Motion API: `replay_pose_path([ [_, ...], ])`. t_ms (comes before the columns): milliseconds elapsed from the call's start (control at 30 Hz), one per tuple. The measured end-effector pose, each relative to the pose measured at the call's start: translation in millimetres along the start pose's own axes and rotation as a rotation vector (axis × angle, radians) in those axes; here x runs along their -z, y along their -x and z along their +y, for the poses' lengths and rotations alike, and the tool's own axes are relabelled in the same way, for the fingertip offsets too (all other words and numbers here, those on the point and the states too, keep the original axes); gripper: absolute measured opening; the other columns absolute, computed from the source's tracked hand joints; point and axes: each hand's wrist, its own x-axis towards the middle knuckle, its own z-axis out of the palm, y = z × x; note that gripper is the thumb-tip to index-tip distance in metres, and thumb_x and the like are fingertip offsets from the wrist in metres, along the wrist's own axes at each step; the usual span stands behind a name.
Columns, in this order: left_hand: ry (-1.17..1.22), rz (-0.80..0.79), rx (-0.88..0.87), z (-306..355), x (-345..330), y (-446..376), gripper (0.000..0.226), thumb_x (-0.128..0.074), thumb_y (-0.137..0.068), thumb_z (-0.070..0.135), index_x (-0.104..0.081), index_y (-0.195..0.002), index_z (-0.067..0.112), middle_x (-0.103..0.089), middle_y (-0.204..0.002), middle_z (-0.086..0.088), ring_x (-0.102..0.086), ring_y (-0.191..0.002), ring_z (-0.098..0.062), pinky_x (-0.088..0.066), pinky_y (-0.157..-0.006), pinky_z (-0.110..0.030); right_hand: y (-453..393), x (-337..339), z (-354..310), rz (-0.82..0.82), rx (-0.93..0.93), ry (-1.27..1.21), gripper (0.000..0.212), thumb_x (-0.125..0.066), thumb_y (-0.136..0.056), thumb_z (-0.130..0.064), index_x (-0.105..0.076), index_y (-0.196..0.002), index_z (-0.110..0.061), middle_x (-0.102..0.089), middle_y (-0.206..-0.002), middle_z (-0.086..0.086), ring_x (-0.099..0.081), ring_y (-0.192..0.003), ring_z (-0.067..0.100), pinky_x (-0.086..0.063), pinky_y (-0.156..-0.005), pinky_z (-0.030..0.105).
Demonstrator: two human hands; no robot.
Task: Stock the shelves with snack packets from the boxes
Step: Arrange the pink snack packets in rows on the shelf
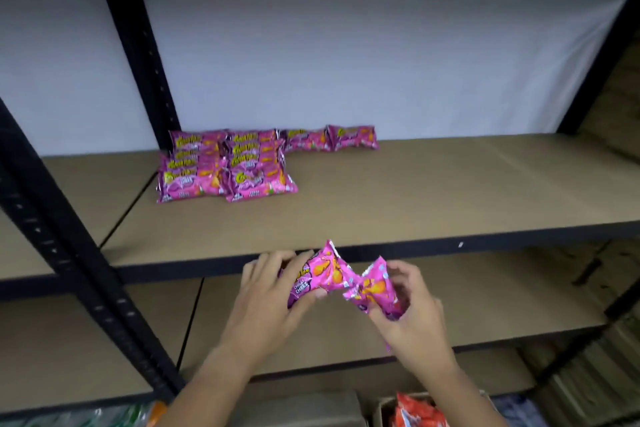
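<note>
My left hand (273,291) grips a pink snack packet (317,276) in front of the shelf's black front rail. My right hand (410,305) grips a second pink packet (375,291) beside it; the two packets meet at a crumpled join between my hands. On the brown shelf board (433,191) lie several matching pink packets (225,170) in two overlapping stacks at the back left, with two more pink packets (332,139) in a row against the white back wall.
A black upright post (145,55) divides the shelf bays; another slants at the left (52,218). A lower shelf board (502,305) lies under my hands. At the bottom edge a cardboard box (381,406) holds orange packets (415,409); green packets (121,416) show at bottom left.
</note>
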Motion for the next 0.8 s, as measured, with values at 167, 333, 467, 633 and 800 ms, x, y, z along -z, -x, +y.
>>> replay_pose_path([
  [167,-0.039,0.081,-0.046,7.5,30.9,-48.9,0.06,-0.041,-0.097,0.064,-0.05,-0.142,0.027,-0.05,-0.119,0.013,-0.048,-0.106,-0.012,-0.03,-0.094,-0.029,-37.8,33.6,-32.3,0.042,0.156,0.071,0.052,-0.081,-0.08,-0.022,-0.053,-0.121,-0.038,-0.068,-0.106,-0.022,-0.066,-0.096,-0.003,-0.053,-0.085,0.017],
  [333,-0.087,0.165,-0.1,11.6,33.5,-96.8,0.054,-0.044,-0.096,0.06,-0.056,-0.135,0.023,-0.058,-0.125,0.008,-0.051,-0.116,-0.019,-0.031,-0.102,-0.032,-84.9,63.2,-31.9,0.064,0.237,0.165,0.056,-0.074,-0.087,-0.029,-0.047,-0.133,-0.046,-0.052,-0.114,-0.015,-0.059,-0.108,0.004,-0.053,-0.095,0.033],
  [467,-0.116,0.163,-0.094,16.4,24.3,-130.2,0.054,-0.041,-0.097,0.059,-0.056,-0.134,0.023,-0.056,-0.126,0.008,-0.05,-0.116,-0.019,-0.032,-0.101,-0.032,-129.4,82.0,-25.2,0.085,0.289,0.254,0.058,-0.07,-0.089,-0.03,-0.042,-0.136,-0.049,-0.05,-0.108,-0.022,-0.051,-0.107,0.016,-0.046,-0.098,0.039],
  [633,-0.148,0.195,-0.082,20.2,3.5,-168.9,0.055,-0.041,-0.095,0.056,-0.058,-0.132,0.019,-0.055,-0.128,0.005,-0.05,-0.114,-0.02,-0.033,-0.101,-0.033,-186.5,101.8,-14.4,0.068,0.267,0.306,0.061,-0.064,-0.091,-0.04,-0.032,-0.142,-0.049,-0.062,-0.1,-0.013,-0.047,-0.102,0.015,-0.038,-0.085,0.03],
  [800,-0.163,0.216,-0.079,20.6,-22.2,-205.6,0.052,-0.045,-0.094,0.053,-0.057,-0.133,0.021,-0.056,-0.127,0.004,-0.052,-0.116,-0.022,-0.046,-0.097,-0.043,-234.6,107.8,-10.7,0.058,0.257,0.209,0.063,-0.062,-0.094,-0.03,-0.03,-0.143,-0.053,-0.057,-0.082,-0.017,-0.055,-0.067,0.001,-0.045,-0.064,0.024],
])
